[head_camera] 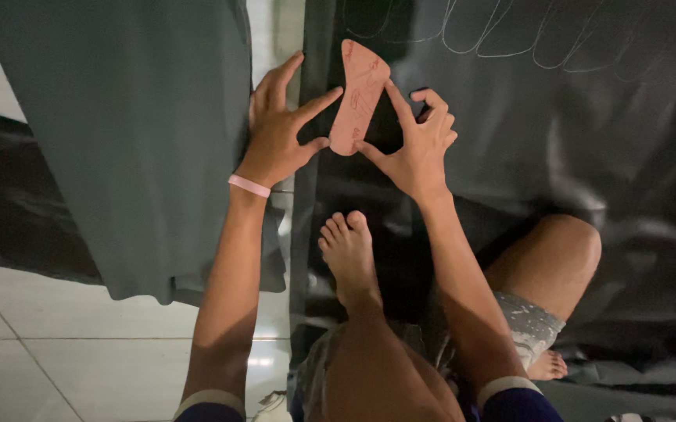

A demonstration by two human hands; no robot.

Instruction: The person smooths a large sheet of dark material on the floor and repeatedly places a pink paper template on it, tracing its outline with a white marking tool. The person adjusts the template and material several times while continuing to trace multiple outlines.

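Much here is hard for you to read. The red marks on the pink sole-shaped template are too faint to make out, and the pale traced outlines beyond your fingers run off the top edge, so you see only their lower curves. Your little fingers curl behind your right hand, and whether they grip something small and dark there cannot be told. Your upper arms and torso are cut off at the bottom.

You are sitting on a pale tiled floor in dim light. A black sheet of material spreads out under the template and beneath your bare foot; a grey-green sheet lies to the left of your grip, overlapping more black material at the far left. Your bent knee rests to the right, below your right wrist.

Your left hand, with a pink band on its wrist, is spread, index finger and thumb pressing the template's left edge. Your right hand meets it from the other side, index finger on the right edge, thumb at the lower tip. Between them the template is pinched flat against the black sheet, tilted slightly, its rounded upper end beyond your fingertips.
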